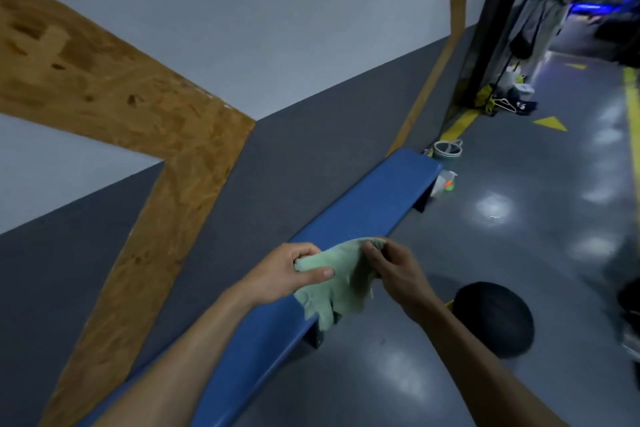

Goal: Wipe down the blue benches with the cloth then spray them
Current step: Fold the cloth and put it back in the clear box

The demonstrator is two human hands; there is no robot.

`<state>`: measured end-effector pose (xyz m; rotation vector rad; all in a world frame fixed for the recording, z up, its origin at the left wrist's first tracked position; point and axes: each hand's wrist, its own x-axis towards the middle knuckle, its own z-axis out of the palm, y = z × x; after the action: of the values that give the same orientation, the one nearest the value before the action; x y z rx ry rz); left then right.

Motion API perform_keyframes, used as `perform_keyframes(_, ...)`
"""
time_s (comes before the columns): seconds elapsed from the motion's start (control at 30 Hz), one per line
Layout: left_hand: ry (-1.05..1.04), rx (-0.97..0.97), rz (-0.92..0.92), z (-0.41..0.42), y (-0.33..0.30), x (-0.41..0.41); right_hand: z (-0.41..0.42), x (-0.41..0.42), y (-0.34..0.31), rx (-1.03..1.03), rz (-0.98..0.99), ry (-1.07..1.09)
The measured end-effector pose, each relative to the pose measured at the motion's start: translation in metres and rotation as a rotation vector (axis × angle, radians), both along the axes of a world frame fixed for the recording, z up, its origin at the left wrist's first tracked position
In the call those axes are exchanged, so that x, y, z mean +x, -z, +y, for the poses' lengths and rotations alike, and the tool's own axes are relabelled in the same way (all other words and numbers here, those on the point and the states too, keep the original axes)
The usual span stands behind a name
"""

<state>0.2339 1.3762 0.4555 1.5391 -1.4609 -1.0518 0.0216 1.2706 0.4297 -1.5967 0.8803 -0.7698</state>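
Gripping green cloth (332, 279): left hand (289, 270), right hand (394, 269), fingertips partly buried, above blue bench (363, 208).

No words, brands or labels can be read anywhere in the frame. The only markings are painted signs on the grey floor (519, 253) at the right: a solid yellow triangle (550, 123) in the upper right, a smaller, fainter yellow triangle (576, 66) farther back, a yellow stripe (459, 125) beside the dark post, and a yellow line (633, 121) running along the right edge. A dark item (524, 106) lying on the floor near the post carries small white marks, possibly figures, but they are too blurred and too small to make out.
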Motion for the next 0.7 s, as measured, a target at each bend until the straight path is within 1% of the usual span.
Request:
perform_keyframes(0.1, 0.063, 0.074, 0.065, -0.055, 0.006, -0.005, -0.049, 0.005, 0.006, -0.095, 0.080, 0.138)
perform_keyframes(0.2, 0.082, 0.110, 0.159, -0.116, 0.010, -0.006, -0.101, 0.011, 0.014, -0.145, 0.117, 0.241)
perform_keyframes(0.3, 0.105, 0.100, 0.293, -0.187, 0.012, -0.001, -0.156, 0.015, 0.014, -0.187, 0.174, 0.262)
perform_keyframes(0.37, 0.117, 0.117, 0.413, -0.235, 0.013, 0.000, -0.194, 0.015, 0.014, -0.174, 0.226, 0.255)
perform_keyframes(0.43, 0.148, 0.159, 0.493, -0.281, 0.011, -0.002, -0.231, 0.011, 0.013, -0.143, 0.234, 0.297)
perform_keyframes(0.5, 0.185, 0.194, 0.508, -0.327, 0.010, -0.006, -0.266, 0.001, 0.011, -0.061, 0.184, 0.339)
perform_keyframes(0.53, 0.199, 0.205, 0.496, -0.350, 0.011, -0.008, -0.282, -0.005, 0.007, 0.019, 0.138, 0.354)
perform_keyframes(0.57, 0.211, 0.209, 0.485, -0.372, 0.011, -0.011, -0.298, -0.013, 0.004, 0.117, 0.075, 0.363)
perform_keyframes(0.63, 0.217, 0.202, 0.469, -0.419, 0.013, -0.020, -0.333, -0.033, 0.001, 0.356, -0.116, 0.374)
perform_keyframes(0.67, 0.206, 0.199, 0.467, -0.442, 0.015, -0.025, -0.349, -0.043, 0.000, 0.452, -0.193, 0.353)
perform_keyframes(0.7, 0.192, 0.198, 0.465, -0.463, 0.017, -0.031, -0.366, -0.051, -0.001, 0.505, -0.229, 0.316)
